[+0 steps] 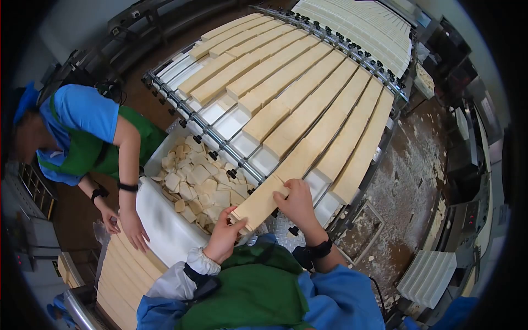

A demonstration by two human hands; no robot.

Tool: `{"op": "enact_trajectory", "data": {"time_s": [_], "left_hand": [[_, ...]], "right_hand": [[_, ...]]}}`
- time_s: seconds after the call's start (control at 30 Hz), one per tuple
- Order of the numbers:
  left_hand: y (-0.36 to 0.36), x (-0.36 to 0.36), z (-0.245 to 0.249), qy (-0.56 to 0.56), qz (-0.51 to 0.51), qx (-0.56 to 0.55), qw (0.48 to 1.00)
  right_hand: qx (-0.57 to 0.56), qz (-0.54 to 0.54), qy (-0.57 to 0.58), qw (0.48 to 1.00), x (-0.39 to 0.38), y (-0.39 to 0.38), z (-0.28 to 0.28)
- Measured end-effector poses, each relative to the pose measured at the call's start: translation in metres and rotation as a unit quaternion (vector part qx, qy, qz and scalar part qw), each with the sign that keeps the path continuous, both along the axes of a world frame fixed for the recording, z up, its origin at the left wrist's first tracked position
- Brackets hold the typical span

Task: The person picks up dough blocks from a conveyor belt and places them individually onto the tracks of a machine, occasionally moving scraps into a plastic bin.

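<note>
Both of my hands are on the near end of one long pale loaf (258, 203) that reaches past the front bar of the slotted rack. My left hand (223, 236) grips its near end, thumb on top, beside a thin slice at that end. Farther up the same loaf, my right hand (296, 203) holds its right side with the thumb on top and fingers bent. More long loaves (308, 129) lie side by side in the white channels. Below the rack's front bar, a white bin (165, 220) holds many square slices (198, 184).
At the left a co-worker (99, 126) in a green apron has both hands over a row of loaves (124, 278). A metal bar with black knobs (206, 129) crosses the rack front. White ribbed trays (428, 278) stand at lower right, beyond a littered floor (410, 181).
</note>
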State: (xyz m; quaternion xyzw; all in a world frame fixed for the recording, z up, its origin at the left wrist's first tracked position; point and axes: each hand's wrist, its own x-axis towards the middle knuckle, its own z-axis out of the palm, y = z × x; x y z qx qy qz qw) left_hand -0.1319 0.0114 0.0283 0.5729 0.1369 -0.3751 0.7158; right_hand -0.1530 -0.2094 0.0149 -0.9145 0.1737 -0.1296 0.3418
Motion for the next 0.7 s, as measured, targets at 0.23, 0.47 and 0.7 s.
{"op": "enact_trajectory", "data": {"time_s": [0.23, 0.47, 0.7], "left_hand": [[0.004, -0.005, -0.013, -0.015, 0.006, -0.023, 1.0], [0.011, -0.018, 0.01, -0.044, -0.055, -0.049, 0.996], [-0.067, -0.039, -0.003, -0.084, -0.112, -0.048, 0.989]], "right_hand": [[-0.001, 0.059, -0.024, 0.998, 0.01, -0.001, -0.003], [0.062, 0.057, -0.045, 0.995, -0.014, -0.016, 0.029], [0.207, 0.023, 0.044, 0.977, -0.038, -0.104, 0.004]]}}
